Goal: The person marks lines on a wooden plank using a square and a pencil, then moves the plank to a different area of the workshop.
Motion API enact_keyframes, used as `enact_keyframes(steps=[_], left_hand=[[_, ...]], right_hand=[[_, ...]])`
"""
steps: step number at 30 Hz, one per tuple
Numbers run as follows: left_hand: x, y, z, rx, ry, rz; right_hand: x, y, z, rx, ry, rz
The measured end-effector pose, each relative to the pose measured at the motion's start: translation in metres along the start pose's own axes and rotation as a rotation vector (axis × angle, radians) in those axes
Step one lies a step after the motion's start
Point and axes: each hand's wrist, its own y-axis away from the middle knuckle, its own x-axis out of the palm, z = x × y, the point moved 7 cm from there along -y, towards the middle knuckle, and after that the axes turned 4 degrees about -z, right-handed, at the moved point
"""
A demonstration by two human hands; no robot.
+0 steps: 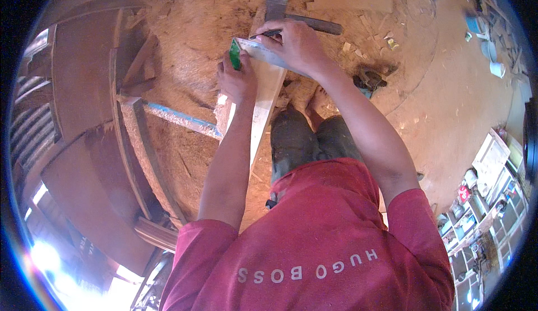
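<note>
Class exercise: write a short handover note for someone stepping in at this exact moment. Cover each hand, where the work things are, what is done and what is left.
Left hand: grip on the green-handled try square, pressing it to the pale wooden plank.
Right hand: holds a pencil, tip at the square's blade.
The plank rests tilted over the sawdust-covered floor; a hatchet lies just beyond it.
Done: square is set across the plank.
Left: whether a line is drawn yet cannot be told; check before moving the square.

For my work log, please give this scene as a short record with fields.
Place: workshop floor covered in sawdust
Left hand: holds the green handle of a try square
Right hand: holds a pencil at the square's blade
Workpiece: pale wooden plank
Nearby: hatchet beyond the plank
</note>
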Motion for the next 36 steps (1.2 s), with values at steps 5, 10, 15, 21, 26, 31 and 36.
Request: enact_keyframes(steps=[5, 10, 15, 21, 26, 31, 36], left_hand=[[0.002, 0.000, 0.002, -0.014, 0.021, 0.028], [-0.001, 0.001, -0.003, -0.035, 0.034, 0.069], [-0.001, 0.000, -0.001, -0.015, 0.039, 0.040], [-0.002, 0.001, -0.001, -0.011, 0.020, 0.030], [0.001, 0.002, 0.000, -0.007, 0.009, 0.035], [0.002, 0.003, 0.000, -0.053, 0.030, 0.061], [0.004, 0.003, 0.009, -0.008, 0.019, 0.033]], right_hand=[[0.014, -0.009, 0.005, -0.002, 0.064, 0.055], [0.019, -0.010, 0.006, -0.008, 0.140, 0.122], [0.016, -0.009, 0.009, -0.088, 0.133, 0.087], [-0.008, 0.015, 0.003, -0.081, 0.192, 0.065], [-0.052, 0.049, -0.008, 0.026, 0.190, 0.084], [-0.086, 0.083, -0.020, 0.059, 0.165, -0.058], [-0.108, 0.116, -0.029, 0.241, -0.139, -0.217]])
